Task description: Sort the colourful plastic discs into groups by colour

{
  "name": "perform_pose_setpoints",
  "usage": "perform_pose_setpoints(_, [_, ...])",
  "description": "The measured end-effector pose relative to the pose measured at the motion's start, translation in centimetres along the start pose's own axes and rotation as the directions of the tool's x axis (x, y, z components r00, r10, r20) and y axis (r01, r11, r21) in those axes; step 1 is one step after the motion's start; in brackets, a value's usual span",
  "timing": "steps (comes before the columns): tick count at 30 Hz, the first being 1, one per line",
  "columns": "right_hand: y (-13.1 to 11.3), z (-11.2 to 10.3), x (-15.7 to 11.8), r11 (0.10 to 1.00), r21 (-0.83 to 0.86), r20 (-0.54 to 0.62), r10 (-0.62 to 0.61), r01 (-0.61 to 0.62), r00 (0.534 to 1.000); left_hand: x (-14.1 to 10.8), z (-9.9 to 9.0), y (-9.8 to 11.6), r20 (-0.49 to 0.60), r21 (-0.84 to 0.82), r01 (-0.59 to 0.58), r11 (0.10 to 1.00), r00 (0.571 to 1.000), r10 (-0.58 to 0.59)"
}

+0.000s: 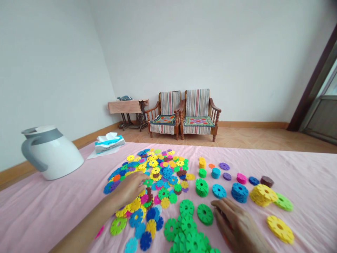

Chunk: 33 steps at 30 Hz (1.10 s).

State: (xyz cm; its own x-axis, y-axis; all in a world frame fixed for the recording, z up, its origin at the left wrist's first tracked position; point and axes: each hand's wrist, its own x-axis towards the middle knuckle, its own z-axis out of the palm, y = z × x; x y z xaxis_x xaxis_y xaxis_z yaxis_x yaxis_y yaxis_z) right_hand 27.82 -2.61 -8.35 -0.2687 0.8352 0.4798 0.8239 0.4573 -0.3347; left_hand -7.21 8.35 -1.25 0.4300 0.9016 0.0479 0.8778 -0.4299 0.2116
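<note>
From where I stand, the trouble I'd look for is by the right hand (237, 223). It sits low to the right of the heap (163, 193), just beside a green stack (205, 214), and a careless sideways nudge could shove that stack into the loose green pile (189, 235) at the heap's near right. The yellow stack (263, 195), well off to the heap's right, has edges that don't line up; a knock from the wrist or forearm might spill it. So might a tug on the wrinkled pink cloth (310, 175), which carries everything. In the heap the discs overlap so much that lifting one could drag its neighbours along.

As for pose, the left forearm slants in from the near left, and the left hand (134, 184) lies over the heap, palm down, its fingers bent down among the discs. Whether they pinch one I can't tell. The right hand is palm down too, knuckles up, its fingers close together and pointing towards the green stack; what is under them is hidden, so I can't say if they hold anything. The blue stack (239, 192) stands beyond that hand, right of the heap, while the jug (58, 151) is well to the heap's left
</note>
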Motion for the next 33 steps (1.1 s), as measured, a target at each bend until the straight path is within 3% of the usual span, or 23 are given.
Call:
perform_pose_setpoints(5, [-0.1, -0.1, 0.0, 1.000, 0.000, -0.025, -0.009, 0.009, 1.000, 2.2, 2.1, -1.2, -0.003, 0.011, 0.010, 1.000, 1.000, -0.010])
perform_pose_setpoints(15, [-0.2, 0.0, 0.0, 0.999, 0.035, -0.010, 0.015, -0.014, 1.000, 2.4, 0.0, -0.4, -0.032, -0.171, 0.011, 0.985, 0.999, -0.017])
perform_pose_setpoints(17, [-0.3, -0.1, 0.1, 0.998, 0.049, 0.005, 0.028, -0.028, 1.000, 1.9, -0.5, 1.0, -0.034, -0.226, 0.010, 0.974, 0.999, -0.018])
perform_pose_setpoints(20, [-0.4, -0.2, 0.2, 0.998, 0.055, 0.023, 0.042, -0.044, 0.999, 0.6, -0.9, 4.7, 0.009, -0.360, -0.013, 0.933, 1.000, 0.017])
perform_pose_setpoints(23, [-0.3, -0.2, 0.1, 0.997, 0.055, 0.046, 0.055, -0.058, 0.997, -1.3, -0.6, 9.5, 0.154, -0.648, 0.025, 0.761, 0.983, 0.099])
perform_pose_setpoints(28, [-0.1, 0.0, -0.2, 0.994, 0.075, 0.050, 0.081, -0.085, 0.995, -3.6, 1.2, 15.3, 0.248, -0.673, 0.004, 0.740, 0.943, 0.221])
perform_pose_setpoints(30, [0.0, 0.2, -0.3, 0.992, 0.086, 0.034, 0.088, -0.091, 0.996, -3.9, 2.0, 16.2, 0.275, -0.650, -0.008, 0.760, 0.930, 0.245])
perform_pose_setpoints(33, [0.2, 0.4, -0.4, 0.992, 0.094, 0.018, 0.081, -0.082, 0.997, -3.9, 2.6, 16.5, 0.231, -0.593, -0.040, 0.804, 0.948, 0.217])
